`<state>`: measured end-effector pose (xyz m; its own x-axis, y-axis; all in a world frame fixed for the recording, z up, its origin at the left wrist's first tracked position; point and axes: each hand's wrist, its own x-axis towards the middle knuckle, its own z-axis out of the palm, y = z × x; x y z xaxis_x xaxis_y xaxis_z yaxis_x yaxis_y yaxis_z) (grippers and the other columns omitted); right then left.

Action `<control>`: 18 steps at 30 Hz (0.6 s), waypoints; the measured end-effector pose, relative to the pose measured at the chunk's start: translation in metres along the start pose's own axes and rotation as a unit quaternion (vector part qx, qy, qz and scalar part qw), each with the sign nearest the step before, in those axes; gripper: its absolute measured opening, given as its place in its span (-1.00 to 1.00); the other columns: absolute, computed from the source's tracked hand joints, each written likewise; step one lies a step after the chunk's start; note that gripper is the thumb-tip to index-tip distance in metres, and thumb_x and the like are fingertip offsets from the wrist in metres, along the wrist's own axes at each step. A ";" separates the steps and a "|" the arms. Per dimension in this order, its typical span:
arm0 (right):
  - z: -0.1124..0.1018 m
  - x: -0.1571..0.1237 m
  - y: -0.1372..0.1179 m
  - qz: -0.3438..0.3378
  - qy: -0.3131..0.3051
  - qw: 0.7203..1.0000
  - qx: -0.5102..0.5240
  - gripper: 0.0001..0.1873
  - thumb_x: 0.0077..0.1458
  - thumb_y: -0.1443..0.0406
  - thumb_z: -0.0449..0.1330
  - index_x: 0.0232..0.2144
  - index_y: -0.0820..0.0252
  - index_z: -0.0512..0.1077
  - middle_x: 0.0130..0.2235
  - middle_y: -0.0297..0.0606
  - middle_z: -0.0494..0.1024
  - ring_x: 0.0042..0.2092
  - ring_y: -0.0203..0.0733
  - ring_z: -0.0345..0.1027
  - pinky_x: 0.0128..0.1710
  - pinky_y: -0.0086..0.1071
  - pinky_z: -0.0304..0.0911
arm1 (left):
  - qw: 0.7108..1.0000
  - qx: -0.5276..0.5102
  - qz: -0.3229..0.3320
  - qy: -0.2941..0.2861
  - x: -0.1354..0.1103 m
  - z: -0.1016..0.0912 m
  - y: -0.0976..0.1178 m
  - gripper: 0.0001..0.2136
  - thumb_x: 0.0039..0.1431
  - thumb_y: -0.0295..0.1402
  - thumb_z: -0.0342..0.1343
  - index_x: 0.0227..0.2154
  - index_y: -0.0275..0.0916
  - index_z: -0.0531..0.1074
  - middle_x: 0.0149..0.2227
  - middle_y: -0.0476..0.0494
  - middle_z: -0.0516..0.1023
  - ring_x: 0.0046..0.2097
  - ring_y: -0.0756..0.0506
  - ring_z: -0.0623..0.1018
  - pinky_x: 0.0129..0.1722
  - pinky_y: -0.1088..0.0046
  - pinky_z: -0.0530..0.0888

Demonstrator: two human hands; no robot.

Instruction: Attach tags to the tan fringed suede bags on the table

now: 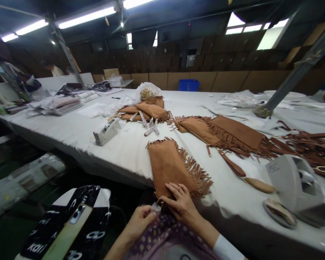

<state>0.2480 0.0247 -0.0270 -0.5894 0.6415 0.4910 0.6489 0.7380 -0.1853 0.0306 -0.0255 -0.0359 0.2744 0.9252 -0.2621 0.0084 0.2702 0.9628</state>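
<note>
A tan suede bag with fringe (170, 167) lies flat on the white table (124, 151), its near end at the table's front edge. My right hand (182, 203) rests on that near end, fingers curled down on the suede. My left hand (140, 221) is just below the edge, fingers pinched on a small clear piece by the bag's metal ring; what it is I cannot make out.
A grey tape dispenser (107, 131) stands to the left and a larger one (300, 186) at the right. More fringed bags (227, 134), (147, 110) and brown straps (311, 144) lie further back. A phone (67, 231) lies on a black-and-white cloth at lower left. People stand far left.
</note>
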 end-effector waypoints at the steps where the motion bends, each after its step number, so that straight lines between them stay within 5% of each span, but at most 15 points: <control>1: 0.000 0.000 -0.001 0.001 0.005 1.000 0.006 -0.62 0.09 0.35 0.13 -0.05 -0.12 0.45 0.13 -0.18 0.38 0.14 -0.03 0.18 0.11 -0.06 0.00 | 1.000 -0.001 0.003 0.005 0.003 0.001 0.002 -0.62 0.04 -0.06 0.20 -0.40 -0.36 0.52 -0.46 -0.10 0.53 -0.43 -0.04 0.43 -0.38 0.47 0.29; 11: -0.003 0.009 -0.011 0.074 0.006 0.981 0.181 -0.59 0.03 0.47 0.02 -0.19 -0.02 0.52 -0.06 -0.24 0.55 -0.01 -0.10 0.35 0.06 -0.06 0.09 | 0.994 0.010 -0.001 0.106 0.029 0.023 -0.003 -0.62 0.01 -0.03 0.18 -0.48 -0.32 0.48 -0.55 -0.02 0.46 -0.48 -0.02 0.38 -0.44 0.49 0.25; 15: -0.013 0.006 -0.025 0.232 0.082 0.919 0.308 -0.78 0.14 0.29 0.08 -0.23 0.12 0.52 -0.20 -0.18 0.59 -0.14 -0.11 0.42 -0.05 -0.21 0.25 | 0.987 0.051 0.047 0.145 0.027 0.018 0.002 -0.62 0.04 -0.02 0.15 -0.48 -0.32 0.51 -0.45 -0.08 0.47 -0.36 -0.08 0.41 -0.34 0.45 0.29; 18: -0.012 0.001 -0.045 0.349 0.065 0.854 0.379 -0.68 0.14 0.12 0.10 -0.42 0.21 0.52 -0.43 -0.26 0.54 -0.35 -0.17 0.39 -0.32 -0.37 0.26 | 0.991 0.038 0.040 0.125 0.027 0.012 0.006 -0.62 0.04 -0.04 0.15 -0.50 -0.33 0.51 -0.49 -0.07 0.44 -0.40 -0.07 0.37 -0.37 0.45 0.26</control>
<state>0.2238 -0.0104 -0.0082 -0.0954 0.9887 0.1157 0.2928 0.1390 -0.9460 0.0491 -0.0025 -0.0367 0.0299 0.9824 -0.1846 0.0713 0.1821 0.9807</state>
